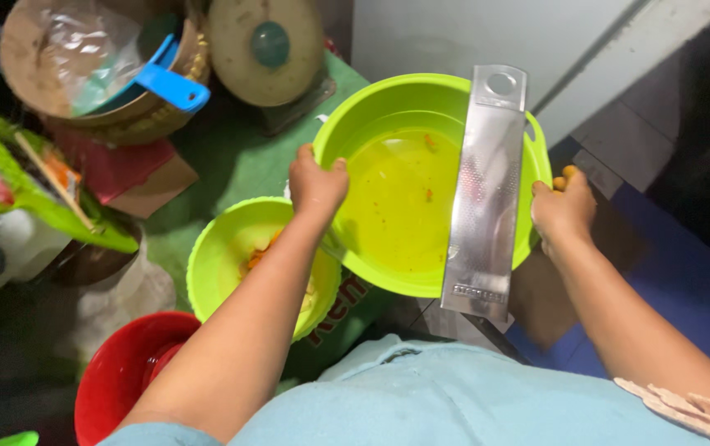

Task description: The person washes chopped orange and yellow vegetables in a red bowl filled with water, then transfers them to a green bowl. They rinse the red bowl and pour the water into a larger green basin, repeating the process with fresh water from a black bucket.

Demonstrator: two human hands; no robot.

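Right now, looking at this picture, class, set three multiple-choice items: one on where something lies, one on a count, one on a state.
1. Where does the metal grater lie?
A. Across the rim of the large green basin
B. Inside the red bucket
C. On the round pale lid

2. How many lime-green round basins or bowls show?
A. One
B. Two
C. Four

3. What does the large basin hold?
A. Nothing
B. Clear liquid with a few orange bits
C. Heaped rice

Answers: 1 A, the grater bridges the rim from far to near. 2 B, the large basin and the smaller green bowl. 3 B, the liquid shines, with specks in it; the left hand grips the rim, the right hand is at the other side.
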